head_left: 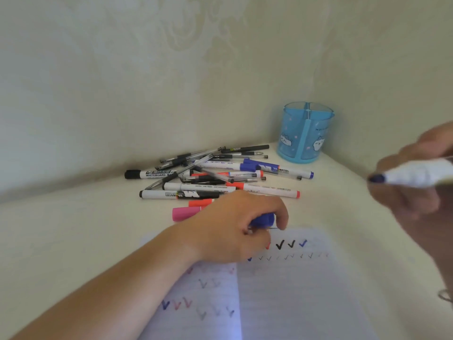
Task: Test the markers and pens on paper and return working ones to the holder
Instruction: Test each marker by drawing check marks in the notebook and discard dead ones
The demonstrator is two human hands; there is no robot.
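My right hand [421,173] is raised at the right edge, blurred, gripping an uncapped white marker [414,173] whose blue tip points left. Resting on the top edge of the open notebook [282,290], my left hand [235,229] is closed around the blue cap [263,220]. The pages carry rows of check marks in black, blue and red. A heap of markers and pens [215,175] lies beyond the notebook. The blue see-through holder [305,133], divided into compartments, stands at the back right with nothing seen in it.
A pink marker [186,213] and a red one [199,202] lie just left of my left hand. Walls close in behind and to the right, forming a corner by the holder. The tabletop is pale cream.
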